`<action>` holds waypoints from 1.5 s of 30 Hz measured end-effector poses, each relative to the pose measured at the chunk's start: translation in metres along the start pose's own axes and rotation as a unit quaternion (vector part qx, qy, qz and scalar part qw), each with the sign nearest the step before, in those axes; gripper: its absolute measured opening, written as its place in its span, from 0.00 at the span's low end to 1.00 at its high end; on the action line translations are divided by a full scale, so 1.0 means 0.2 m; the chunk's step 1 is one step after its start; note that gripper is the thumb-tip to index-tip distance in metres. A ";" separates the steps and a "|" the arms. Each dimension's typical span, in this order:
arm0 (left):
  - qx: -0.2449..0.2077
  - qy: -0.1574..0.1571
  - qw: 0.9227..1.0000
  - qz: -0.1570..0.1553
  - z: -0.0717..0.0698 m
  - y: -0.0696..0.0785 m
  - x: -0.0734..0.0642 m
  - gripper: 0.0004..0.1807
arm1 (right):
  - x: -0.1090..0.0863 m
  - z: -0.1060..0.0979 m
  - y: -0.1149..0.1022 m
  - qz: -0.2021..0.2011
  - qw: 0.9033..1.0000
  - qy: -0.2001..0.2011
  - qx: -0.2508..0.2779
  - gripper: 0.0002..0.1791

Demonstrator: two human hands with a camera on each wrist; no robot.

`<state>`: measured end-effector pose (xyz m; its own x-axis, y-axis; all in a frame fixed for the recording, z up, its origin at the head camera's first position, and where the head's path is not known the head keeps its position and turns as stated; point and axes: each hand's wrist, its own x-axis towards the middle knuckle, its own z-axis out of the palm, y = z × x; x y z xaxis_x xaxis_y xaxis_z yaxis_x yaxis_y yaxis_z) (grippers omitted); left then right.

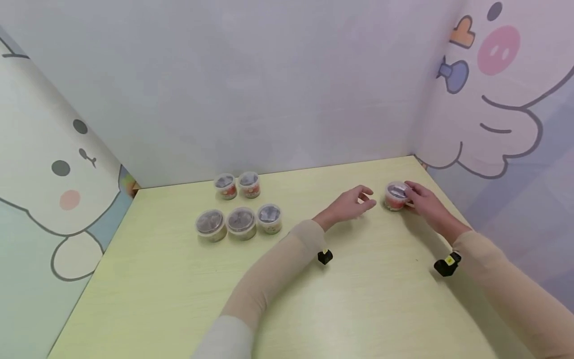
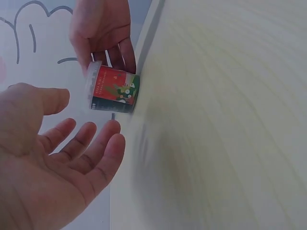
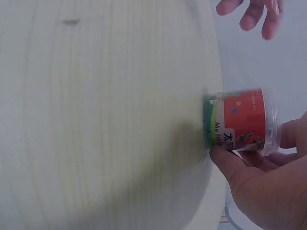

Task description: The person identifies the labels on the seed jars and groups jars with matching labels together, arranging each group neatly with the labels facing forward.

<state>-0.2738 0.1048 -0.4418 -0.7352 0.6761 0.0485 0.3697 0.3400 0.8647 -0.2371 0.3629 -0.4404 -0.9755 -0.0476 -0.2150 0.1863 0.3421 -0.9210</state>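
A small lidded plastic tub (image 1: 394, 200) with a red and green label stands near the table's back right corner. My right hand (image 1: 425, 203) holds it from the right; in the right wrist view the thumb lies low against the tub (image 3: 242, 120) and fingers reach round behind it. On the tub's other side, my left hand (image 1: 347, 204) hovers with fingers loosely bent and nothing in them. The left wrist view shows a gap between that hand (image 2: 72, 158) and the tub (image 2: 115, 91).
Left of centre, two red-labelled tubs (image 1: 249, 185) stand at the back. In front of them is a row of two wider tubs (image 1: 241, 224) and a smaller one (image 1: 269, 219). Printed cloth walls (image 1: 287, 99) border the pale yellow table (image 1: 350, 299) behind and at the sides.
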 end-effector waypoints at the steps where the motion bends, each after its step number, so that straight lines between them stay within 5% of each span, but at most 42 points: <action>1: 0.000 0.000 1.000 -0.003 0.01 -0.01 0.01 0.27 | 0.00 0.01 0.00 -0.002 1.000 -0.009 -0.003 0.36; 8: 0.010 0.002 0.999 -0.032 0.09 -0.02 0.05 0.35 | -0.04 0.07 0.00 -0.006 0.999 -0.053 0.010 0.41; 15: 0.006 0.015 0.999 -0.035 0.14 -0.01 0.07 0.37 | -0.04 0.09 0.02 0.003 0.997 -0.052 0.052 0.43; 25: -0.017 0.014 0.999 -0.034 0.17 -0.02 0.06 0.35 | -0.06 0.10 0.04 0.015 0.994 -0.051 0.099 0.46; 36: -0.019 0.029 0.999 -0.042 0.14 -0.04 0.03 0.37 | -0.03 0.13 0.02 0.003 0.994 -0.060 0.095 0.45; 45: -0.033 0.027 0.998 -0.039 0.18 -0.03 0.05 0.35 | -0.04 0.10 0.06 0.006 0.993 -0.056 0.100 0.45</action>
<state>-0.2626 0.1331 -0.4637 -0.7909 0.6120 0.0042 0.2724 0.3458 0.8979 -0.2254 0.3481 -0.4559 -0.9559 -0.1524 -0.2512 0.2287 0.1508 -0.9618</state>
